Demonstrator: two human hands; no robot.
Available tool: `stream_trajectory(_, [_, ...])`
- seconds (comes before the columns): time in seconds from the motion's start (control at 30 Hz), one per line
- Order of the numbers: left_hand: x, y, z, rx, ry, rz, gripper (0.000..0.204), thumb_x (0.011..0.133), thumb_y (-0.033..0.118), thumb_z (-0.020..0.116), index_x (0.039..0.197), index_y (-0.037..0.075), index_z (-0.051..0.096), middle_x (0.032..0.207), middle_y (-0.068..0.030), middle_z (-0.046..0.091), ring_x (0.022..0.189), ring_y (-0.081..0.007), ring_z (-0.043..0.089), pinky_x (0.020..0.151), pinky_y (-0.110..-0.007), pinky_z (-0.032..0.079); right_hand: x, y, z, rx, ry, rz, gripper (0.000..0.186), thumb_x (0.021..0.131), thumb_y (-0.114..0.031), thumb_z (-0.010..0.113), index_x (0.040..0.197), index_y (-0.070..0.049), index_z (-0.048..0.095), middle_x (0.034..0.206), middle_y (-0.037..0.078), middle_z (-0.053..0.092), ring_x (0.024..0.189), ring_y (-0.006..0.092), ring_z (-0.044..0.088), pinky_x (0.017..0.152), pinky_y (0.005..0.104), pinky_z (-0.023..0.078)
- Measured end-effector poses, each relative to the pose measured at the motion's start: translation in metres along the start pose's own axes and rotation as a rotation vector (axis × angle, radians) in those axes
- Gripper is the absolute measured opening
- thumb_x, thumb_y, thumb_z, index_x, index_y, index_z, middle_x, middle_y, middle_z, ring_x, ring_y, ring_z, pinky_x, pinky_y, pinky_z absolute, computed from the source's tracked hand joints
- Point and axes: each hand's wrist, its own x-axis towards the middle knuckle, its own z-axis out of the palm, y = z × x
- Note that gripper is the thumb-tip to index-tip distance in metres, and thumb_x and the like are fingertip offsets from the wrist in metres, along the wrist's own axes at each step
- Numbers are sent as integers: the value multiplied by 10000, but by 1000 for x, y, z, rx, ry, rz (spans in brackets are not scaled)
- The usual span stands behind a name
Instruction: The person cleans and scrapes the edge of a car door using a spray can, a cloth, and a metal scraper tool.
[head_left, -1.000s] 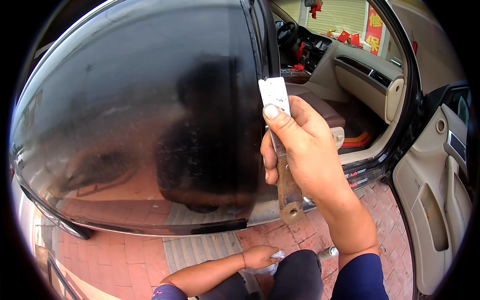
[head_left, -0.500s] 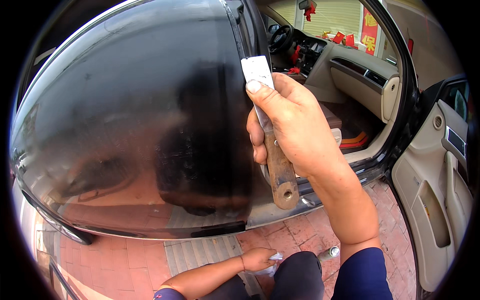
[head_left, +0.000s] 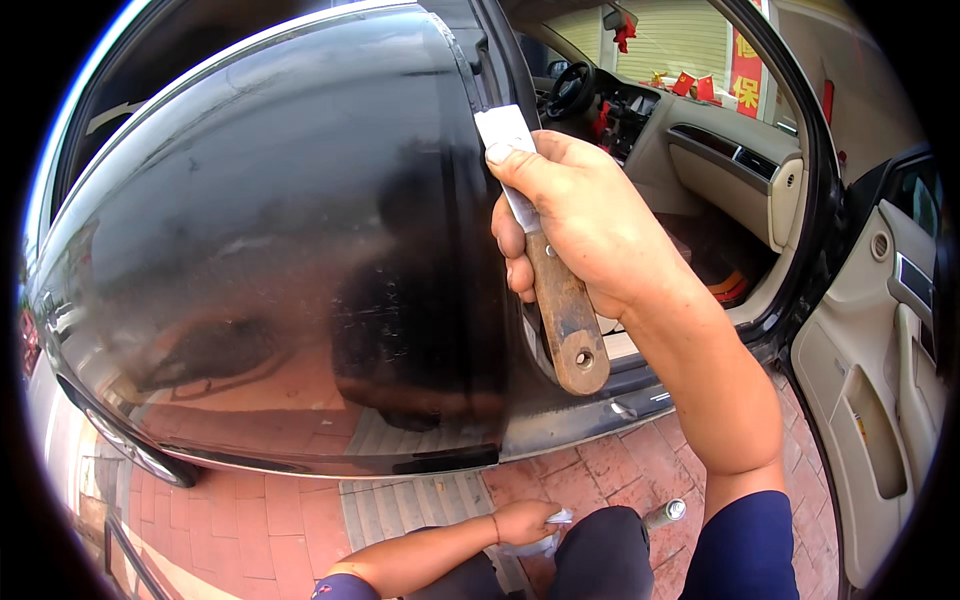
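Observation:
My right hand [head_left: 600,220] is closed around a putty knife [head_left: 565,310] with a worn wooden handle. Its thumb presses on the flat metal blade, whose end is at the rear edge of a black car door [head_left: 250,260], high up on that edge. Whether the blade touches the edge is hard to tell. The handle slants down toward me, its holed end lowest. Low down by my knee, my left hand [head_left: 522,522] is closed on a crumpled white piece [head_left: 560,517], partly hidden behind my leg; cloth or plastic, I cannot tell.
Beside my knee a small can [head_left: 666,513] stands on the red brick paving [head_left: 250,510]. An open beige-lined door [head_left: 850,380] is at the right. Between them the cabin shows a dashboard [head_left: 690,140] and steering wheel [head_left: 572,90]. A ribbed grey paving strip [head_left: 420,505] runs under the black door.
My right hand and the putty knife have shifted slightly up and left in view, the handle tilting a little more. The view itself has shifted slightly. My left hand stays by my knee.

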Motion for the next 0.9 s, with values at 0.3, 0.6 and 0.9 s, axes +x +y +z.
stream_trajectory(0.3, [2,21,-10,-41,-27,-1,252,933,229,613,1081,26,611,965,-239,682,907,-429,654,788,-498,502,4,-7,-7,54,163,-267,286,1030,-316,548,1052,-33,521,655,44,586,478,134,556,471,284,488])
stream_trajectory(0.6, [-13,53,-57,-651,424,-159,306,1049,198,586,1267,-15,612,1094,-48,684,1004,-114,630,876,-280,510,-172,212,-114,-666,-60,229,322,1005,-336,601,1028,-17,564,691,182,640,671,356,658,602,447,506])
stream_trajectory(0.9, [41,94,-64,-279,393,-334,332,1016,183,642,1281,-17,629,1049,-47,696,973,-101,600,867,-270,502,-207,277,-108,-547,-298,200,314,976,-320,607,1115,-38,606,801,236,665,788,438,646,696,527,490])
